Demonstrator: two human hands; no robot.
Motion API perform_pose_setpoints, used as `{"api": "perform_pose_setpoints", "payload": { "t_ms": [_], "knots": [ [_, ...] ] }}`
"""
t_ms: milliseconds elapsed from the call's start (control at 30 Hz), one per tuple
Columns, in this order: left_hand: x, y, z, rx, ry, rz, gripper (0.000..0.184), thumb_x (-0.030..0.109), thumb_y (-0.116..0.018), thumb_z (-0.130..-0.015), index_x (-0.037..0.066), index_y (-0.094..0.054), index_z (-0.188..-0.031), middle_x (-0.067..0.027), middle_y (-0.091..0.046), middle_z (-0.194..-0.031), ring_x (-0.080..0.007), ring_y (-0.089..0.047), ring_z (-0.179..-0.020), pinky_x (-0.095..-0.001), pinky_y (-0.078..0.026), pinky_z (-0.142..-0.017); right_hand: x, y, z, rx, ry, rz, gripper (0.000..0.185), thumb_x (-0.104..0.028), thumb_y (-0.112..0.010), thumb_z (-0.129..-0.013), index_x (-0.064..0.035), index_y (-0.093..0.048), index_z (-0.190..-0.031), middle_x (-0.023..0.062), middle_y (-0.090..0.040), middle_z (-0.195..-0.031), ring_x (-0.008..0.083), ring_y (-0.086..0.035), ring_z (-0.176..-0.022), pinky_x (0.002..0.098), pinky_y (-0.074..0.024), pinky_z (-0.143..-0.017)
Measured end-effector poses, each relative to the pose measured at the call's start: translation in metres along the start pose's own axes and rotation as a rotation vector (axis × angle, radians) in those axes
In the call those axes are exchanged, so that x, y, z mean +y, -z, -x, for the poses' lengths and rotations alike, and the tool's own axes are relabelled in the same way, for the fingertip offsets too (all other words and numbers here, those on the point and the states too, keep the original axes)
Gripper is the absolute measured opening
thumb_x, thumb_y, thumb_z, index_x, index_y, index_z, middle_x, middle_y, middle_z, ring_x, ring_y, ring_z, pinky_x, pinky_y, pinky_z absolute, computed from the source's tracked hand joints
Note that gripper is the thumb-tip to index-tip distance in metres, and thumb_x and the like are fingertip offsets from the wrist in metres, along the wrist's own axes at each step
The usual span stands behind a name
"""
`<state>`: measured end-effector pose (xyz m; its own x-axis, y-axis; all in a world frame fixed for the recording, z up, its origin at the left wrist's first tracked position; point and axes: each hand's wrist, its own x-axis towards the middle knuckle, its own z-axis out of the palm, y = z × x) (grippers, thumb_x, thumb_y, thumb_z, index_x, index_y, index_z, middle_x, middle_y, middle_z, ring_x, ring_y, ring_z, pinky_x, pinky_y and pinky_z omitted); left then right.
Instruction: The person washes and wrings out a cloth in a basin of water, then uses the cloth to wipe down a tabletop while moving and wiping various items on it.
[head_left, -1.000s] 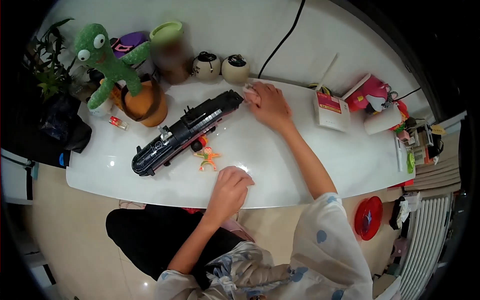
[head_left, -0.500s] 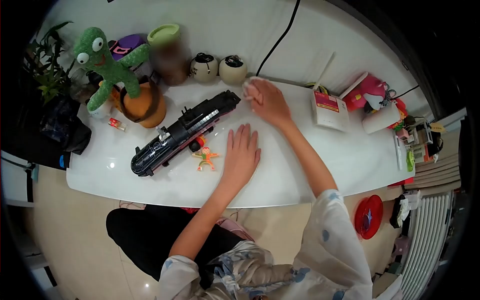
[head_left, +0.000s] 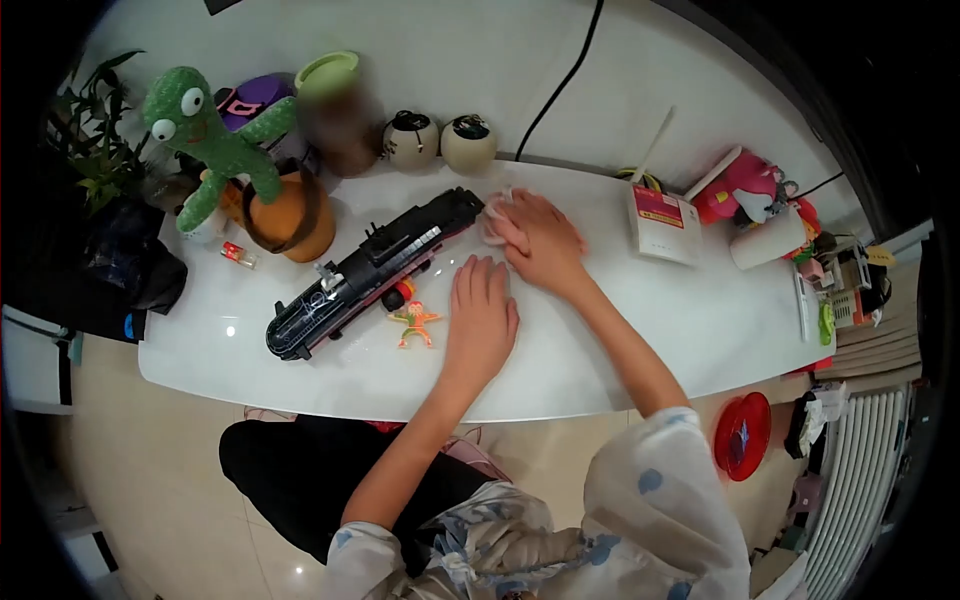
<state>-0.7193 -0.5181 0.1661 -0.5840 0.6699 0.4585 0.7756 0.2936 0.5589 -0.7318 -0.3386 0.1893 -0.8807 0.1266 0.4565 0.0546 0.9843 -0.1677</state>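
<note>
My right hand presses a crumpled pale pink cloth onto the white tabletop, just beyond the far end of a black toy submarine or ship. Most of the cloth is hidden under the palm and fingers. My left hand lies flat on the table, fingers stretched out and holding nothing. Close to its left is a small orange and green toy figure. Between that figure and the black toy sits a small red, yellow and black piece.
Along the back stand a green cactus plush in an orange pot, a green-lidded jar and two round cream pots. A white router-like box and a paper roll are on the right. A small bottle lies left.
My right hand has come nearer to me with the cloth and lies flatter over it. The left hand stays in place on the table. The whole view has shifted slightly.
</note>
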Motion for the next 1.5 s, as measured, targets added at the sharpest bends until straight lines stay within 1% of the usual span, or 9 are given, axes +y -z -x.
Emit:
{"api": "perform_pose_setpoints", "payload": {
  "t_ms": [133,267,533,633,700,933,1133,1267,1500],
  "knots": [
    [0.004,0.005,-0.002,0.003,-0.003,-0.024,0.048,0.008,-0.056,-0.080,-0.005,-0.038,-0.122,-0.0212,-0.037,-0.125,-0.0387,-0.031,-0.123,-0.0478,-0.026,-0.103,0.020,0.000,-0.004,-0.064,0.187,-0.078,0.035,-0.020,-0.058,-0.074,-0.0174,-0.057,-0.108,0.0082,-0.052,-0.116,0.0299,-0.045,-0.114,0.0413,-0.0383,-0.094],
    [0.006,0.005,-0.003,0.056,0.012,-0.014,0.048,0.008,-0.056,-0.080,-0.004,-0.038,-0.123,-0.0197,-0.039,-0.124,-0.0366,-0.032,-0.123,-0.0479,-0.022,-0.104,0.012,-0.016,-0.006,0.236,-0.112,-0.086,0.034,-0.018,-0.058,-0.074,-0.0154,-0.057,-0.108,0.0068,-0.056,-0.113,0.0310,-0.047,-0.112,0.0432,-0.0396,-0.091],
    [-0.003,0.017,-0.002,0.288,-0.101,0.267,0.031,0.010,-0.045,-0.082,0.001,-0.047,-0.112,-0.0151,-0.050,-0.109,-0.0323,-0.041,-0.113,-0.0463,-0.025,-0.102,-0.053,0.046,0.101,-0.030,0.024,-0.286,0.026,-0.015,-0.056,-0.076,-0.0125,-0.062,-0.102,0.0080,-0.058,-0.115,0.0273,-0.052,-0.111,0.0442,-0.0371,-0.093],
    [-0.006,0.018,-0.003,0.329,-0.085,0.331,0.025,0.011,-0.045,-0.081,0.002,-0.049,-0.104,-0.0123,-0.052,-0.101,-0.0304,-0.045,-0.104,-0.0472,-0.027,-0.100,-0.047,0.067,0.091,-0.048,-0.190,-0.481,0.026,-0.014,-0.051,-0.080,-0.0113,-0.062,-0.103,0.0086,-0.066,-0.096,0.0285,-0.063,-0.088,0.0366,-0.0476,-0.075],
    [-0.005,0.019,-0.003,0.318,-0.080,0.321,0.022,0.010,-0.044,-0.081,0.002,-0.050,-0.101,-0.0120,-0.052,-0.097,-0.0301,-0.046,-0.099,-0.0467,-0.028,-0.099,-0.040,0.092,0.069,-0.041,-0.806,-0.660,0.028,-0.014,-0.047,-0.081,-0.0099,-0.061,-0.105,0.0129,-0.066,-0.089,0.0337,-0.063,-0.077,0.0349,-0.0494,-0.066],
    [-0.002,0.019,-0.004,0.312,-0.052,0.340,0.020,0.006,-0.042,-0.080,0.003,-0.051,-0.098,-0.0102,-0.053,-0.091,-0.0292,-0.046,-0.093,-0.0442,-0.029,-0.097,0.072,-0.014,0.025,0.270,-0.343,0.410,0.035,-0.021,-0.050,-0.081,-0.0144,-0.055,-0.116,0.0095,-0.053,-0.123,0.0285,-0.046,-0.116,0.0398,-0.0357,-0.097],
    [-0.003,0.020,-0.005,0.356,-0.037,0.361,0.020,0.009,-0.039,-0.084,0.002,-0.052,-0.099,-0.0113,-0.053,-0.090,-0.0277,-0.047,-0.090,-0.0383,-0.032,-0.088,-0.008,0.025,0.048,-0.131,-0.057,-0.156,0.026,-0.019,-0.051,-0.081,-0.0122,-0.057,-0.105,0.0125,-0.053,-0.118,0.0321,-0.046,-0.114,0.0438,-0.0362,-0.093],
    [-0.006,0.021,-0.001,0.393,-0.059,0.460,0.020,0.010,-0.040,-0.084,0.002,-0.052,-0.098,-0.0106,-0.054,-0.088,-0.0271,-0.048,-0.088,-0.0380,-0.032,-0.085,-0.114,0.067,0.119,-0.063,0.024,-0.274,0.020,-0.022,-0.049,-0.086,-0.0090,-0.057,-0.098,0.0156,-0.052,-0.116,0.0327,-0.048,-0.112,0.0433,-0.0376,-0.092],
    [0.003,0.037,0.021,0.517,-0.106,0.658,0.018,0.008,-0.037,-0.085,0.000,-0.054,-0.084,-0.0099,-0.051,-0.073,-0.0221,-0.047,-0.069,-0.0326,-0.039,-0.068,-0.016,0.041,0.118,-0.141,-0.043,-0.052,0.037,-0.020,-0.042,-0.083,-0.0114,-0.053,-0.117,0.0144,-0.048,-0.128,0.0384,-0.042,-0.120,0.0458,-0.0326,-0.100]
  ]
}}
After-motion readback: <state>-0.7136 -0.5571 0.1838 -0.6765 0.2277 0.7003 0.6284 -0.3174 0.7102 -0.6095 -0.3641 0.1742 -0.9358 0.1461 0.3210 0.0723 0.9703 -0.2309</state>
